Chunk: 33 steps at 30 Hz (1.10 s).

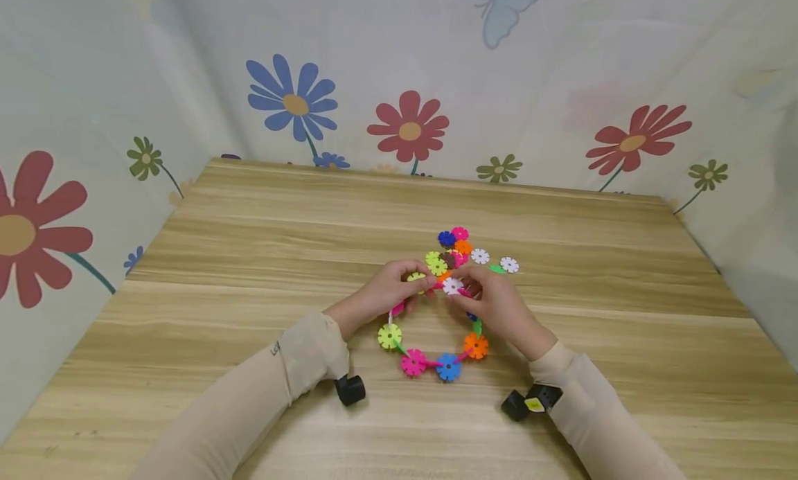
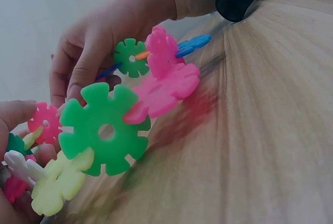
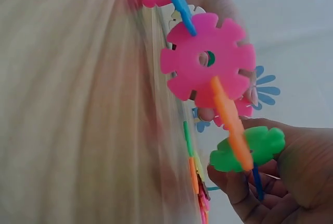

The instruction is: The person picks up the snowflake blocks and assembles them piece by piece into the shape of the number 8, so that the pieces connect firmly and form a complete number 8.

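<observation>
A chain of notched, snowflake-shaped plastic discs curves into a loop above the wood-grain table. Its near side shows a yellow disc point(image 1: 389, 336), a pink disc point(image 1: 413, 363), a blue disc point(image 1: 448, 367) and an orange disc point(image 1: 476, 345). My left hand point(image 1: 395, 289) pinches the chain at the far left of the loop, by another yellow disc. Opposite it, my right hand point(image 1: 501, 310) grips the chain's far right part, with a white disc point(image 1: 452, 286) at its fingertips. A green disc point(image 2: 104, 130) stands close in the left wrist view. Fingers hide where the ends meet.
Beyond the hands lies a loose group of discs, among them a dark blue disc point(image 1: 446, 239), an orange disc point(image 1: 463, 247) and a white disc point(image 1: 509, 264). A flower-printed cloth point(image 1: 349, 85) hangs behind the table point(image 1: 249, 224).
</observation>
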Each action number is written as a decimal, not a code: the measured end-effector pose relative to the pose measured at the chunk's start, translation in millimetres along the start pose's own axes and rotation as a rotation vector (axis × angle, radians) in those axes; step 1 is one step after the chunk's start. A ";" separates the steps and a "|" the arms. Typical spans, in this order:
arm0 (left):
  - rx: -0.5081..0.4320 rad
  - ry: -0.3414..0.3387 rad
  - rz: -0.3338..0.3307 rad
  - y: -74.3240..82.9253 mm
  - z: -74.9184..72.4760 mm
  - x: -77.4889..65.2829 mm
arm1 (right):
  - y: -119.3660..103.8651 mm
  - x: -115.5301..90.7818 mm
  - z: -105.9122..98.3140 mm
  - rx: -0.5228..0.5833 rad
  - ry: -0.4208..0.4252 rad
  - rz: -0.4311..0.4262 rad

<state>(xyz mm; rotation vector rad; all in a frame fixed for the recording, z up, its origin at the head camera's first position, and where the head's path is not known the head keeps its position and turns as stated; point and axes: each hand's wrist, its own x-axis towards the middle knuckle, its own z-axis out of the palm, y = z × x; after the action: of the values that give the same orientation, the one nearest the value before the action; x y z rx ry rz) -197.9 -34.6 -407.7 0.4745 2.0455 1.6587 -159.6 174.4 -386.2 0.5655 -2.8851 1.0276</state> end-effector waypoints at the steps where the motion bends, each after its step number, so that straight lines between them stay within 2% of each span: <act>1: 0.002 -0.002 -0.004 0.1 0.0 0.3 | -0.1 -0.1 -0.1 0.000 0.001 -0.006; 13: 0.072 0.009 -0.031 1.9 0.0 -1.1 | -3.5 -1.2 2.2 -0.044 0.041 0.005; 18: 0.112 0.014 -0.040 2.3 0.1 -1.4 | -5.0 -1.8 2.5 -0.045 0.053 -0.020; 28: 0.177 0.013 -0.011 4.3 1.9 -3.1 | -6.2 -3.1 3.8 -0.061 0.065 -0.068; 33: 0.181 0.009 0.001 4.1 1.9 -4.2 | -7.5 -3.9 4.7 -0.076 0.069 -0.092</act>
<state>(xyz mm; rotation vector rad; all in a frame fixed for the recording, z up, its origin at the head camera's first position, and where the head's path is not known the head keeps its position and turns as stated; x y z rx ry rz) -193.5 -34.4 -403.5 0.5286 2.2131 1.4851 -153.0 167.4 -385.9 0.6378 -2.7957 0.9023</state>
